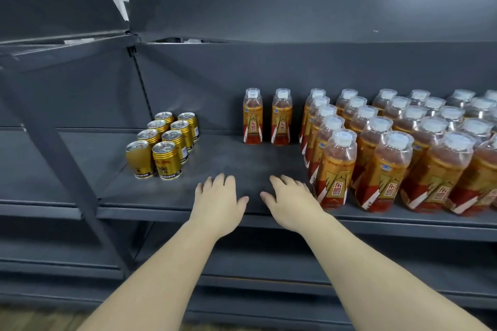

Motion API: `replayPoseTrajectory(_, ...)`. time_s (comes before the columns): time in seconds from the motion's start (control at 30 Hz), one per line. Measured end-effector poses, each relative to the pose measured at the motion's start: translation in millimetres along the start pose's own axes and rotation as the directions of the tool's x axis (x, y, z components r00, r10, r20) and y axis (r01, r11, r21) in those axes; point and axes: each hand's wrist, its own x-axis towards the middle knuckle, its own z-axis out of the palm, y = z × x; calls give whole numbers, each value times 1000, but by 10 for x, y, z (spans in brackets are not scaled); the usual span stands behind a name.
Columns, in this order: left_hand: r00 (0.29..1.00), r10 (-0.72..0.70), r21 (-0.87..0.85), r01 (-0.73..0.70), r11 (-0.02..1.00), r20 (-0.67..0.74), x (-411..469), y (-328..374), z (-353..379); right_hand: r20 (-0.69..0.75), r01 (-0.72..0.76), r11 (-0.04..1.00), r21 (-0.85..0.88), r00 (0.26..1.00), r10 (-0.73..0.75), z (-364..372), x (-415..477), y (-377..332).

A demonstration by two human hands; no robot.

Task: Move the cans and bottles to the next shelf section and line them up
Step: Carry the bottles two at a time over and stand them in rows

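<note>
Several gold cans (pixel 164 140) stand in two rows at the left of a dark grey shelf (pixel 174 204). Two orange drink bottles (pixel 266 117) with white caps stand apart at the back centre. A dense block of the same bottles (pixel 403 153) fills the right side in several rows. My left hand (pixel 219 201) and my right hand (pixel 290 203) lie flat, palms down, on the bare shelf front between the cans and the block. Both hold nothing, fingers slightly apart. My right hand is close to the nearest front bottle (pixel 334 169).
A diagonal grey brace (pixel 61 150) crosses in front of the left shelf section (pixel 40 169), beside the cans. An upright post (pixel 139 83) divides the sections at the back. Lower shelves (pixel 269 279) run below, and a grey back panel stands behind.
</note>
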Motion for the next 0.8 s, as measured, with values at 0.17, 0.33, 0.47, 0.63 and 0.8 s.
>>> replayPoseTrajectory(0.17,998,59,-14,-59,998,1,-57,-45,10,-28,-51,999,-4,998,51,4,-155,-70)
replayPoseTrajectory(0.33,988,155,-11,-155,988,13,-173,-71,92,-61,-113,993,-23,992,112,85,-416,-123)
replayPoseTrajectory(0.47,968,250,-42,-249,968,22,-248,33,169,-97,-175,984,-32,980,171,103,-666,-72)
replayPoseTrajectory(0.63,919,392,-60,-389,919,50,-385,382,317,-146,-309,950,-39,943,300,121,-1078,160)
replayPoseTrajectory(0.8,850,522,-86,-516,852,68,-594,910,399,-143,-475,880,-17,872,468,17,-1588,490)
